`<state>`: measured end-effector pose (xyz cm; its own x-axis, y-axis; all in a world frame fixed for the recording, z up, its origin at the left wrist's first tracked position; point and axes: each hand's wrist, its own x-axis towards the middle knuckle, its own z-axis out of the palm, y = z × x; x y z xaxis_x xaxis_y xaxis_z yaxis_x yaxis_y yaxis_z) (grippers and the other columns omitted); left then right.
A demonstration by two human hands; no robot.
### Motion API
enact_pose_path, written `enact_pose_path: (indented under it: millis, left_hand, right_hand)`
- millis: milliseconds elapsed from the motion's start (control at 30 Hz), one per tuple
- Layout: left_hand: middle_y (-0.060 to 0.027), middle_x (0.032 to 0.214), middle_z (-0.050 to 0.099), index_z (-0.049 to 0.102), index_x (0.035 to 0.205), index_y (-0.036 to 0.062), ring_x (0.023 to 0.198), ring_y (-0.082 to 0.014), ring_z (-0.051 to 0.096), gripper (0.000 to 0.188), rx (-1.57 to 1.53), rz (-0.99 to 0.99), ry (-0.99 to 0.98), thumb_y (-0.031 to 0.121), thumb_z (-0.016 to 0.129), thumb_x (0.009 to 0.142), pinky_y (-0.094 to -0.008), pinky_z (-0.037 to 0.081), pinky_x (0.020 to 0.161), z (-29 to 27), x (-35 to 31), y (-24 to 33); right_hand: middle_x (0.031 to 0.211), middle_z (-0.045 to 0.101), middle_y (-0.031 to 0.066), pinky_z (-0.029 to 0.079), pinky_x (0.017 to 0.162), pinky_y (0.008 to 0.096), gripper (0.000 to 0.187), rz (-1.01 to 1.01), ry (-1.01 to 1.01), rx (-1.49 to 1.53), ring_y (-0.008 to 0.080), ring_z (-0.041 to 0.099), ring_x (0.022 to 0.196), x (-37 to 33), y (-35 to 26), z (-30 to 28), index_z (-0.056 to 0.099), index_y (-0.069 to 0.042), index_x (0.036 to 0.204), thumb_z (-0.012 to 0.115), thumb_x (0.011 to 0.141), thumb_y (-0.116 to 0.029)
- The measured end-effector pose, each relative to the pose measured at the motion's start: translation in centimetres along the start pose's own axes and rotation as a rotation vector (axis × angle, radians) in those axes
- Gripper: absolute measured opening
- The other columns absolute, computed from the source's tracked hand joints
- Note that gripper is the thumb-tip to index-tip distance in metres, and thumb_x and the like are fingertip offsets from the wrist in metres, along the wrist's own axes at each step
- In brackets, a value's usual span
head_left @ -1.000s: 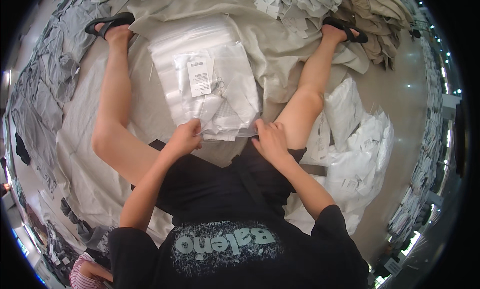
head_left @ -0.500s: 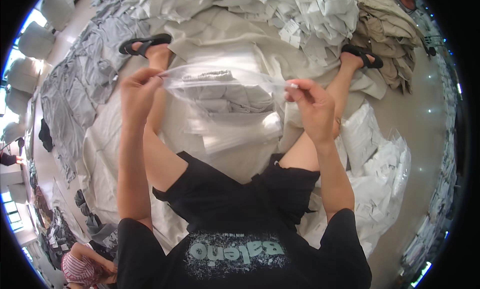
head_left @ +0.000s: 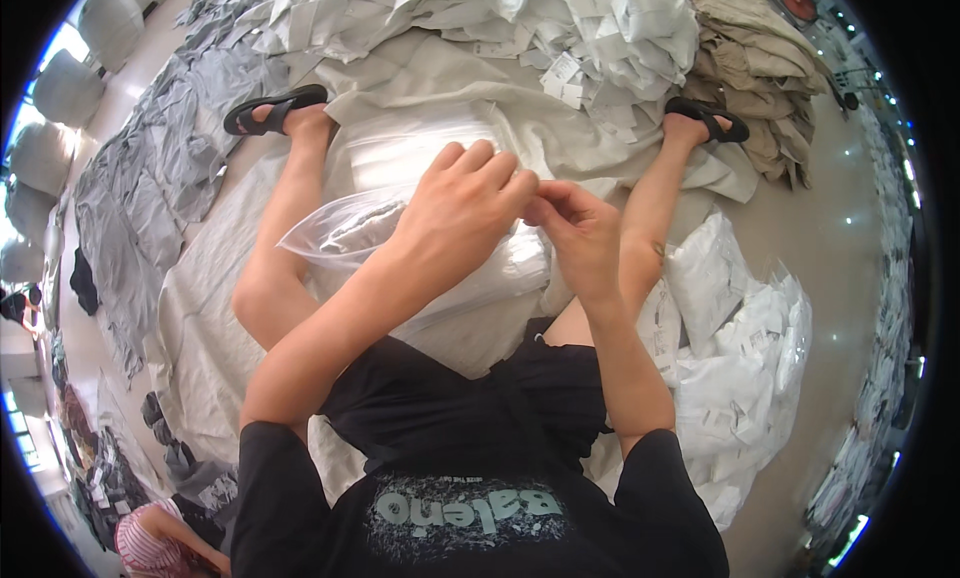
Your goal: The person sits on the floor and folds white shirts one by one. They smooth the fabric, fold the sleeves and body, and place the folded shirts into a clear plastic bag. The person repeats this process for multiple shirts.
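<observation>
A clear plastic zip bag (head_left: 318, 230) with a folded light-grey garment (head_left: 362, 228) inside lies between my legs. My left hand (head_left: 465, 206) has its fingers closed at the bag's right end and covers much of the bag. Right beside it, my right hand (head_left: 578, 230) pinches the same end, thumb against fingers. The two hands touch, and the exact spot they grip is hidden. Just beyond the bag is a flat stack of shiny clear plastic bags (head_left: 385, 150).
Filled clear bags (head_left: 740, 368) are heaped by my right leg. Loose grey garments (head_left: 150, 178) spread along the left, pale tagged garments (head_left: 620, 38) pile up ahead, and tan ones (head_left: 755, 68) lie far right. A cream cloth (head_left: 215, 308) covers the floor. Another person (head_left: 160, 538) is at lower left.
My left hand has let go of the bag's left end and moved right across it to meet my right hand. The right hand has shifted slightly left and down.
</observation>
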<state>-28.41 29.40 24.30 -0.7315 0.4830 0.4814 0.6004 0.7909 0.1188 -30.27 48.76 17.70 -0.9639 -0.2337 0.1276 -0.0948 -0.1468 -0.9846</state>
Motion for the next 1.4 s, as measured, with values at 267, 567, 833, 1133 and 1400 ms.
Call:
enact_pose_path:
  millis: [267, 567, 833, 1133, 1400]
  left_hand:
    - [-0.0046, 0.093, 0.058, 0.059, 0.097, 0.0085, 0.095, -0.0228, 0.060, 0.013, 0.130, 0.054, -0.056, 0.012, 0.066, 0.086, -0.0379, 0.047, 0.084, -0.4, -1.2, -2.2]
    - [-0.0038, 0.090, 0.058, 0.061, 0.094, 0.0080, 0.090, -0.0223, 0.059, 0.008, 0.228, 0.033, -0.080, 0.009, 0.066, 0.087, -0.0370, 0.046, 0.084, -4.8, -5.5, -6.8]
    - [-0.0076, 0.094, 0.062, 0.060, 0.103, 0.0062, 0.091, -0.0285, 0.066, 0.012, 0.236, -0.069, -0.079, 0.007, 0.069, 0.095, -0.0433, 0.053, 0.084, -4.9, -8.7, -11.7]
    - [-0.0108, 0.090, 0.058, 0.060, 0.098, 0.0041, 0.086, -0.0327, 0.065, 0.015, 0.142, -0.024, 0.166, 0.004, 0.073, 0.091, -0.0481, 0.051, 0.073, -6.0, -7.7, -13.2]
    - [-0.0054, 0.080, 0.067, 0.073, 0.093, 0.0030, 0.067, -0.0175, 0.064, 0.019, -0.566, -0.410, -0.417, 0.019, 0.082, 0.095, -0.0332, 0.053, 0.066, 1.1, -19.9, -9.0]
  right_hand:
    - [0.097, 0.078, 0.0065, 0.063, 0.081, 0.0254, 0.013, -0.032, 0.005, -0.012, 0.0115, 0.076, 0.087, 1.1, 0.6, -0.3, 0.076, 0.003, 0.113, 0.074, 0.104, -0.006]
    - [0.097, 0.078, 0.0077, 0.064, 0.083, 0.0277, 0.012, -0.026, 0.040, 0.031, 0.0146, 0.077, 0.089, 2.8, 1.7, -1.0, 0.074, 0.002, 0.112, 0.074, 0.104, -0.007]
    - [0.098, 0.079, 0.0092, 0.065, 0.088, 0.0304, 0.013, 0.034, 0.135, 0.086, 0.0163, 0.078, 0.090, 4.5, 2.9, -1.9, 0.074, 0.002, 0.112, 0.073, 0.105, -0.009]
    - [0.100, 0.078, 0.0109, 0.061, 0.079, 0.0296, 0.012, -0.039, -0.057, 0.138, 0.0158, 0.074, 0.085, 9.9, -0.6, -4.3, 0.073, 0.000, 0.111, 0.074, 0.104, -0.010]
    - [0.130, 0.074, 0.0149, 0.054, 0.102, 0.0338, 0.043, 0.006, -0.369, -0.584, 0.0242, 0.070, 0.117, 6.0, 7.7, -4.4, 0.071, -0.004, 0.138, 0.074, 0.102, -0.028]
